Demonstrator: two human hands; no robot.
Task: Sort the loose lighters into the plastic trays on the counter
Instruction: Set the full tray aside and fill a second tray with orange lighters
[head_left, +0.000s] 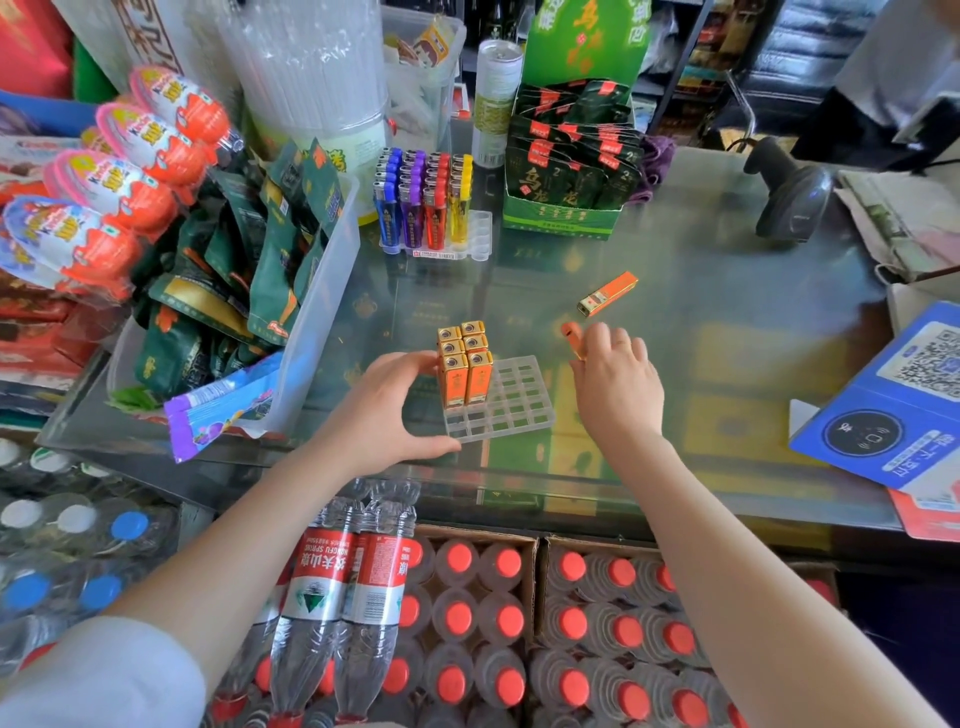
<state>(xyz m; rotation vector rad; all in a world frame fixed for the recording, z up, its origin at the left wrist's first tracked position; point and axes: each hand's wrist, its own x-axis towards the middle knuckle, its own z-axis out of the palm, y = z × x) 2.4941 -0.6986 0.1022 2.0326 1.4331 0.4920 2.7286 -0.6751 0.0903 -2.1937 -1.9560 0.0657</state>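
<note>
I am bracing the clear tray (511, 402) with my left hand (387, 410), fingers curled on its edge; right hand (615, 387) is pinching an orange lighter (571, 335). Next: lining it up over an empty slot.

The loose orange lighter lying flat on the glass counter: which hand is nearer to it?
Right. The right hand, holding another orange lighter, is just below the loose orange lighter. The left hand grips the clear plastic tray, farther left.
</note>
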